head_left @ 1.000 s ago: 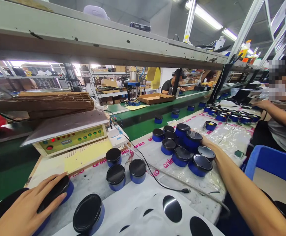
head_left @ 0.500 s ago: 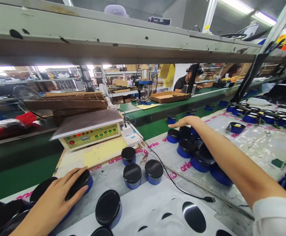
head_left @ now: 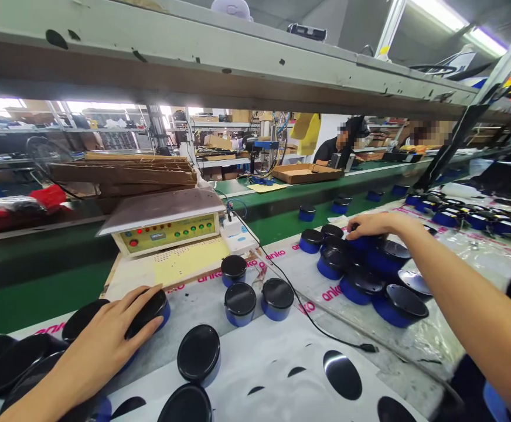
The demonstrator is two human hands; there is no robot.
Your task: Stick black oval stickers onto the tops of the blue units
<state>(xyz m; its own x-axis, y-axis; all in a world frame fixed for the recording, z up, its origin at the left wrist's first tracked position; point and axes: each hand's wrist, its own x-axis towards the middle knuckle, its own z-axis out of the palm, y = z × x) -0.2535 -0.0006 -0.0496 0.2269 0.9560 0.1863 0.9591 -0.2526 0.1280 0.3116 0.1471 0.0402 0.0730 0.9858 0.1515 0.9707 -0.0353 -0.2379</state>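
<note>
My left hand (head_left: pixel 110 337) lies over a round black-topped blue case (head_left: pixel 152 313) at the lower left, thumb and fingers around its edge. My right hand (head_left: pixel 372 225) reaches to the back of a cluster at the right, its fingers curled onto a dark blue case mostly hidden behind them. Other cases (head_left: pixel 363 284) of that cluster lie just in front of it, some tilted. Between my hands stand several more cases, among them one (head_left: pixel 277 298) near the cable. A white sheet (head_left: pixel 290 366) with black round shapes lies in front.
A control box (head_left: pixel 171 234) with lit buttons stands at the left beside a white adapter (head_left: pixel 239 234). A black cable (head_left: pixel 308 316) crosses the table. Beyond runs a green conveyor (head_left: pixel 268 223) carrying cases. A shelf (head_left: pixel 238 70) spans overhead; a person (head_left: pixel 330 149) sits behind.
My right hand has moved from above the back of the cluster down and right onto a case, its fingers now curled. My left hand stays on its case. The view has shifted slightly.
</note>
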